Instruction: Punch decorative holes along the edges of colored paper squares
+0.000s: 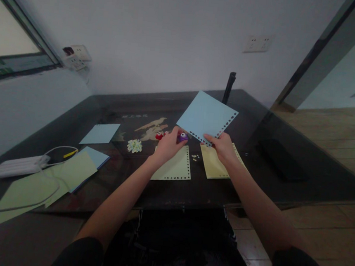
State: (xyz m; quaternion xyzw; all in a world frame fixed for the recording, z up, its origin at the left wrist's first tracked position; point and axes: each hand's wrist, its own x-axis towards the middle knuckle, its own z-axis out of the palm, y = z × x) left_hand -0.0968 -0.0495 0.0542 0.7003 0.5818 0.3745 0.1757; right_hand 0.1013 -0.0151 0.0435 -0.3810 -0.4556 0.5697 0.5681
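My right hand (222, 147) pinches a light blue sheet of paper (208, 113) by its lower edge, thumb on top. Small heart-shaped holes run along two of the sheet's edges, and it is held tilted above the table. My left hand (169, 144) is closed around a small purple craft punch (182, 137) with a cartoon eye, close to the sheet's left corner. Beside its fingers sits a red punch (159, 136) with similar eyes. Beneath my left hand lies a pale green sheet (174, 168) with punched edges. A yellow punched sheet (213, 165) lies under my right forearm.
A pile of paper cutouts (134, 146) lies left of centre, with a few loose cutouts (195, 157) between the sheets. Farther left are a blue sheet (100, 133), green paper (29, 190) and a white power strip (19, 166) with cables. A dark flat object (282, 161) lies right.
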